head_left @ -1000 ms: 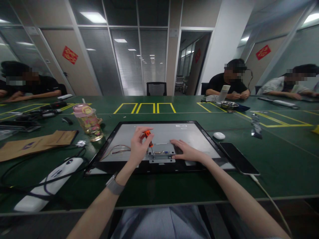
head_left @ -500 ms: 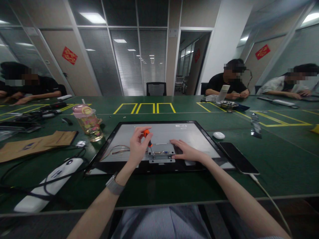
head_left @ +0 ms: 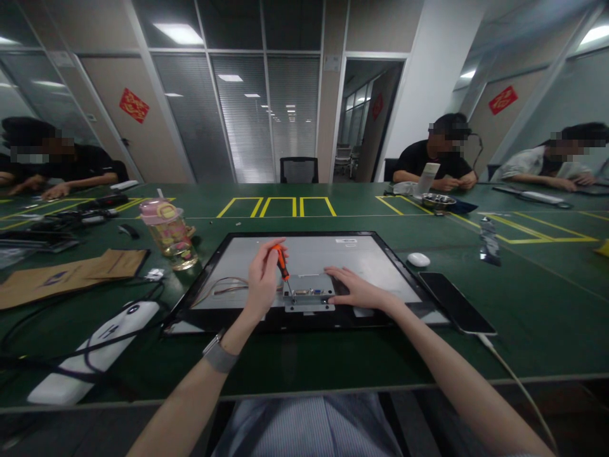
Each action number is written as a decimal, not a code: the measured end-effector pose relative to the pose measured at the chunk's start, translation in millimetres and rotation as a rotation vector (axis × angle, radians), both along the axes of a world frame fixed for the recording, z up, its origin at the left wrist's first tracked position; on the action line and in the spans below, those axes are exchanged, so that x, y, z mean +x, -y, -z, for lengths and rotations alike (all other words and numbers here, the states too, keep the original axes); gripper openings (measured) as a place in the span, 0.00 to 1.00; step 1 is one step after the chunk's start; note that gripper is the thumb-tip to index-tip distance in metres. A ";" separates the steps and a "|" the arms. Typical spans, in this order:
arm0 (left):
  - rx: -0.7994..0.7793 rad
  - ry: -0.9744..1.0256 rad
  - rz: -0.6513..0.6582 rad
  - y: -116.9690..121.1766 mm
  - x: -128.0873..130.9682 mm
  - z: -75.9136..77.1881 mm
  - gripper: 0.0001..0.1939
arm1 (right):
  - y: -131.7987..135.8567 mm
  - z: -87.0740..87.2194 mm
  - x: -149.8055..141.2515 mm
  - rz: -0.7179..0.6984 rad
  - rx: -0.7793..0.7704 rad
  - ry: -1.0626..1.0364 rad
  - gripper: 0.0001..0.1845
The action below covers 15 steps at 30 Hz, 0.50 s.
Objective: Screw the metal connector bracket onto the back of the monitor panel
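An orange-and-black screwdriver (head_left: 281, 261) stands tilted in my left hand (head_left: 262, 274), its fingers closed around the handle. Its shaft points down at the left end of a metal bracket box (head_left: 308, 293) with video ports along its front side. My right hand (head_left: 354, 287) rests with fingers spread, thumb and fingertips touching the box's right end. Both box and hands are over the grey back of a flat display panel (head_left: 375, 260) with a black frame, lying on the table. Thin coloured wires (head_left: 228, 285) lie on the panel left of the box.
A tumbler with a pink lid (head_left: 169, 231), a paper bag (head_left: 76, 273) and a white power strip (head_left: 102, 349) with black cables lie to the left. On the right are a white earbud case (head_left: 419, 259) and a charging phone (head_left: 454, 301). Several people sit across the green table.
My left thumb and fingers have shifted on the screwdriver handle, so more of the orange handle shows. My right hand stays in place on the box.
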<state>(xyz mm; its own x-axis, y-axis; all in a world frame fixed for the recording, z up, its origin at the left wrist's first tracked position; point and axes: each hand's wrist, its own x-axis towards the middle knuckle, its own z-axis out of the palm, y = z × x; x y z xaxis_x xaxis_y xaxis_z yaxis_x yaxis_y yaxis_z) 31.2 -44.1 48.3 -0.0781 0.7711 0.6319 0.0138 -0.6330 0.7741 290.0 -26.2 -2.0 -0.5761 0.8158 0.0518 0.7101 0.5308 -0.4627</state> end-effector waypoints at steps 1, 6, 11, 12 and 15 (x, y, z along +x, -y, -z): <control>-0.013 0.014 0.031 0.1 0.0 0.2 0.15 | 0.3 -0.5 -0.2 0.000 -0.002 0.000 0.46; 0.064 -0.045 0.017 -3.2 -0.1 2.2 0.11 | 1.0 -1.9 -0.9 0.008 -0.011 0.000 0.45; 0.070 -0.074 -0.068 -2.4 0.8 1.9 0.09 | 0.4 -1.9 -0.8 0.000 -0.017 0.004 0.45; 0.052 -0.073 -0.077 -1.2 1.0 1.3 0.10 | 0.3 -1.7 -0.7 -0.001 -0.015 0.002 0.45; -0.002 -0.024 -0.008 1.7 1.9 -0.2 0.13 | 0.0 -1.0 -0.5 0.001 -0.007 -0.011 0.45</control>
<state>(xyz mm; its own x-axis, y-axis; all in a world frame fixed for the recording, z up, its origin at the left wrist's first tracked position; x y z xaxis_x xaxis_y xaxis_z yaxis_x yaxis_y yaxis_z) 33.1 -45.8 48.5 -0.0691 0.7717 0.6322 0.0380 -0.6312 0.7746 289.5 -26.2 -1.0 -0.5750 0.8165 0.0520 0.7055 0.5270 -0.4739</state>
